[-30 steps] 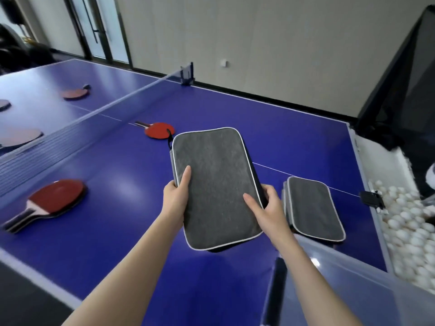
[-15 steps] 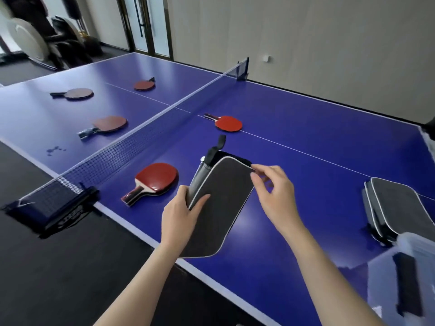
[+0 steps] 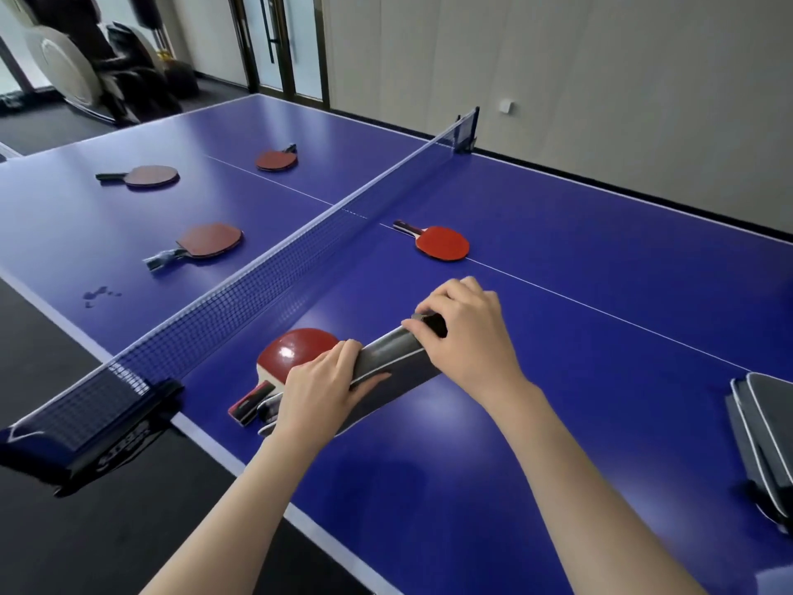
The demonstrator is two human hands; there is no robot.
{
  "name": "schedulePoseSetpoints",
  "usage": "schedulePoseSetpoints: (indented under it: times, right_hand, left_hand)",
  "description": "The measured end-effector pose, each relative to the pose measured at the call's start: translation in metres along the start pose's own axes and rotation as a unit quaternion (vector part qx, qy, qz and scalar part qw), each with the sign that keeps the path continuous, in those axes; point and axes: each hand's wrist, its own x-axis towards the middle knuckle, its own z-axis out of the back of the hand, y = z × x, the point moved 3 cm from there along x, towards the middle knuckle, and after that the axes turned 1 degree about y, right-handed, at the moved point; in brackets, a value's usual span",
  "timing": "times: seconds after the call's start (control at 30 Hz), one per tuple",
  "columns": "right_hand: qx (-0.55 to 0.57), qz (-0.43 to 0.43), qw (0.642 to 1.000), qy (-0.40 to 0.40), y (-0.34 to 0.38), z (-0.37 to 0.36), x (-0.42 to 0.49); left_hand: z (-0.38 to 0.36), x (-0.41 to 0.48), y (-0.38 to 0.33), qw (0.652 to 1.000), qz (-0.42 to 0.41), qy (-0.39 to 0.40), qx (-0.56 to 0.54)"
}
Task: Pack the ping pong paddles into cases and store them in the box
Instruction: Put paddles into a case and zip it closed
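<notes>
A grey paddle case [image 3: 388, 362] with white piping stands on its edge on the blue table [image 3: 558, 337], close to the near side line. My left hand [image 3: 319, 386] grips its near end. My right hand [image 3: 470, 332] pinches the black zipper tab at its far end. A red paddle [image 3: 292, 358] lies flat just behind the case, its handle pointing toward the table edge, partly hidden by my left hand. Another red paddle [image 3: 442, 243] lies farther out on the centre line.
The net [image 3: 274, 281] crosses the table to the left. Beyond it lie three more paddles [image 3: 210, 241] [image 3: 150, 176] [image 3: 276, 160]. Two grey cases [image 3: 768, 431] are stacked at the right edge. A massage chair stands at the far left.
The case has gone from upright in my hands down onto the table beside the near red paddle. My right hand has closed on the zipper tab. The view has swung left.
</notes>
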Motion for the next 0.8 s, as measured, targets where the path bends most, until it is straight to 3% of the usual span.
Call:
schedulePoseSetpoints:
  times: [0.13, 0.33, 0.8]
  right_hand:
    - [0.052, -0.047, 0.998, 0.000, -0.023, -0.021, 0.024]
    - [0.104, -0.144, 0.982, -0.062, -0.034, -0.035, 0.042]
    - [0.142, -0.425, 0.877, -0.172, -0.073, -0.029, 0.026]
  left_hand:
    - [-0.024, 0.028, 0.013, 0.999, -0.005, 0.027, -0.036]
    - [-0.060, 0.051, 0.025, 0.993, -0.011, 0.073, -0.088]
    - [-0.097, 0.084, 0.052, 0.950, -0.041, 0.143, -0.276]
